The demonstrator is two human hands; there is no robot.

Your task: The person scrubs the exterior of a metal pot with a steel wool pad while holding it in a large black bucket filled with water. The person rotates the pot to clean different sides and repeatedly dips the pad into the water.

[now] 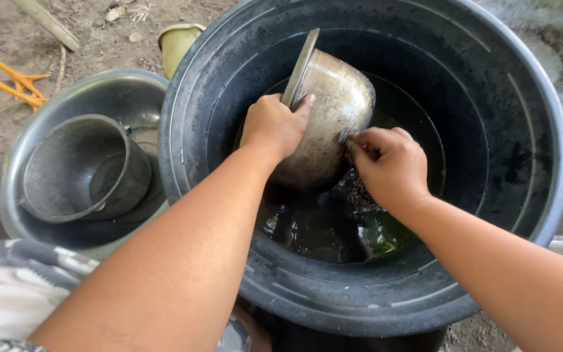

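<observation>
Your left hand (274, 125) has its grip clenched on the rim of a metal pot (326, 117), thumb laid over the edge, which turns the pot on its side so its dull, stained outer wall faces your other hand. Your right hand (389, 166) is closed around a dark scouring pad (358, 189), only partly showing under the fingers, and presses it against the lower right of that wall; holding the pot tilted this way seems meant to brace it against the rubbing.

The pot sits at the centre of the frame, held just above the dark water (333, 228) in a big black plastic tub (529, 85), so whatever comes off would fall back into the tub. You cannot tell whether the bottom of the pot touches the water.

At the left of the frame, just beside the tub, a wide steel basin (34, 143) holds a second pot (79, 166), grey and lying tipped on its side. A yellowish cup (177, 42) stands behind it at the upper left, on the bare dirt ground (92, 39).
</observation>
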